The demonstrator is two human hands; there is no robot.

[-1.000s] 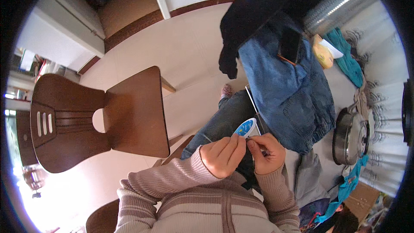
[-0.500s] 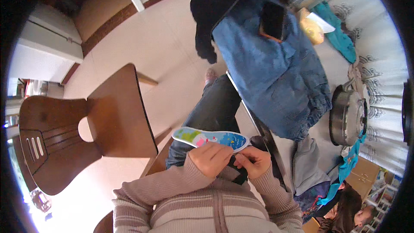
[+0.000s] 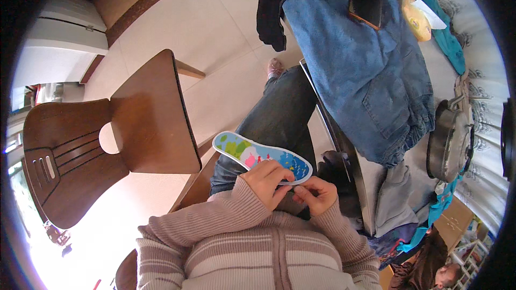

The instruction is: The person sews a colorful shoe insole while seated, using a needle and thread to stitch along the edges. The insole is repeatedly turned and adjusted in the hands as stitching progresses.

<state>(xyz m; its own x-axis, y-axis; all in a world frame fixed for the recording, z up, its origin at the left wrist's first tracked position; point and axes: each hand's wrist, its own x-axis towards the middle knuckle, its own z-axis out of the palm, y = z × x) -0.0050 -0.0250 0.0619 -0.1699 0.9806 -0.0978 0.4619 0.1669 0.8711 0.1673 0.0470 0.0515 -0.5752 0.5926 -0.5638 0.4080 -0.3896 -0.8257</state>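
A colourful insole (image 3: 242, 151) with a white rim lies tilted above my jeans-clad thigh, green at one end and dark blue at the other. My left hand (image 3: 267, 182) is closed on its near edge, fingers on the patterned face. Close beside the blue end, my right hand (image 3: 318, 193) is closed in a pinch, thumb against forefinger. Whatever sits in that pinch, if anything, is too small to make out. Dark cloth shows beneath both hands.
At right, a table holds blue jeans (image 3: 357, 70), a phone (image 3: 365, 1) on them, a lidded pot (image 3: 449, 142) and grey cloth (image 3: 395, 201). A brown wooden chair (image 3: 153, 121) stands left. Another person (image 3: 432, 260) is at lower right.
The whole view has shifted, so the chair and table things sit higher. My right fingers have drawn closer together at the insole's edge, and the dark piece between my hands shows less.
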